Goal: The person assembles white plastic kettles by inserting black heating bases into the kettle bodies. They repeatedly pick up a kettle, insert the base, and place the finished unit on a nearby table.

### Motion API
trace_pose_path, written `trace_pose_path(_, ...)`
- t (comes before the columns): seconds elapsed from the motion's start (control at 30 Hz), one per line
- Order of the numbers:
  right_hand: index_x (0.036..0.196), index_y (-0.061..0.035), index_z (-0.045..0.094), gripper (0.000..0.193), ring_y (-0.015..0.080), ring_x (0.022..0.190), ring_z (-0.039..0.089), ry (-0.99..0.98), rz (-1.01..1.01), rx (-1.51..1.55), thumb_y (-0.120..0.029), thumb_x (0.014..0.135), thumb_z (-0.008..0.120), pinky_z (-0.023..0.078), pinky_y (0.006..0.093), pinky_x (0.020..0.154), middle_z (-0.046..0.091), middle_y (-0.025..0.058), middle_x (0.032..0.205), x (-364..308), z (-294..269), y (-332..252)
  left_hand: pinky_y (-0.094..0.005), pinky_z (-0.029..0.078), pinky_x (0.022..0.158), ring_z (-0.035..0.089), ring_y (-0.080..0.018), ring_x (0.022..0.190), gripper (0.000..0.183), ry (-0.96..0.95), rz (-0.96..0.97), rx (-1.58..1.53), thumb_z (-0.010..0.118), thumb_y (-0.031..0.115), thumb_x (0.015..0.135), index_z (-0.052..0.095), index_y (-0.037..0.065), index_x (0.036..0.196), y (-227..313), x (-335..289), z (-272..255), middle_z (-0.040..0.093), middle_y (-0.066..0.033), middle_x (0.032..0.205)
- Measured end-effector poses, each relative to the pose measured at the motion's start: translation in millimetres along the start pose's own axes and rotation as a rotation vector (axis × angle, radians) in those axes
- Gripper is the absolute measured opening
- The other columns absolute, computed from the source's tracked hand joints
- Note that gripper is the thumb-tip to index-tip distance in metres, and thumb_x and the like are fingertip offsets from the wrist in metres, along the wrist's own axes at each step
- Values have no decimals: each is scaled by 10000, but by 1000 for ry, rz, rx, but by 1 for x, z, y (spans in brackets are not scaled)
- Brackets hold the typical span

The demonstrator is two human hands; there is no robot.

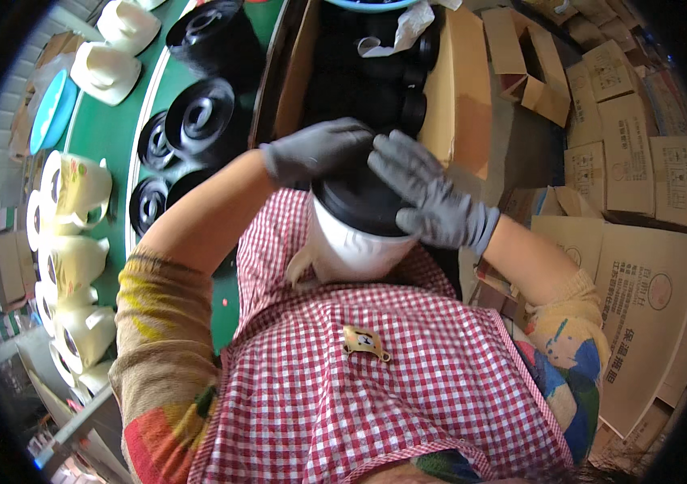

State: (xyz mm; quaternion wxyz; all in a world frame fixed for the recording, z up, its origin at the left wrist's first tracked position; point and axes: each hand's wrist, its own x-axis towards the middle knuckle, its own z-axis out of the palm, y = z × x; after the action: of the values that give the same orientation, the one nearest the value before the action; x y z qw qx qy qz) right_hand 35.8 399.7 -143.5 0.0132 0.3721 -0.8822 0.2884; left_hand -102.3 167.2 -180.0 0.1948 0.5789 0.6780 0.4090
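Note:
A white jug (362,252) with a pale handle (301,263) rests against the front of my checked apron. Its end toward me bears a round black cover (358,200). My left hand (319,151), in a grey glove, curls over the far left edge of this cover, its fingertips partly hidden. On the right edge lies my right hand (438,196), gloved too, fingers stretched along the rim and thumb set apart on the near side. Between them both hands clasp the covered end.
At left, a green conveyor (104,129) carries black round parts (201,113), cream jug tops (106,73) and several cream jugs (74,266). An open carton (464,97) of black parts stands ahead. Stacked cardboard boxes (622,153) and a flattened carton (630,298) fill the right.

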Motion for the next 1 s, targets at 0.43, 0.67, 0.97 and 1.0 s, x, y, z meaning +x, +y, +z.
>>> trace_pose_path(0.43, 1344, -117, 515, 783, 378, 1345, 337, -224, -207, 228, -592, 737, 654, 210, 546, 1125, 381, 194, 1437, 51, -18, 70, -389, 440, 1014, 581, -233, 1155, 349, -314, -82, -201, 559, 257, 938, 597, 63, 1226, -87, 63, 9, 617, -120, 1240)
trace_pose_path(0.67, 1472, -200, 379, 656, 384, 1428, 227, -67, -236, 180, -550, 923, 458, 42, 602, 1136, 309, 181, 1527, 110, 14, -13, -434, 510, 809, 646, -364, 930, 453, -575, -324, 95, 588, 494, 867, 686, 97, 1060, -45, 133, 30, 678, -191, 980)
trace_pose_path(0.97, 1427, -98, 406, 726, 428, 1390, 269, -63, -140, 93, -584, 889, 451, 97, 618, 1114, 321, 221, 1498, 86, 0, 21, -457, 480, 909, 609, -370, 1076, 413, -474, -514, -215, 561, 345, 935, 611, 31, 1198, -87, 83, 19, 640, -180, 1182)
trace_pose_path(1.0, 1429, -114, 409, 691, 423, 1397, 262, -71, -161, 101, -566, 906, 433, 93, 615, 1118, 293, 202, 1527, 97, 12, 8, -469, 501, 806, 636, -396, 980, 466, -433, -435, -91, 594, 422, 892, 647, 2, 1089, -72, 101, 20, 672, -217, 1047)
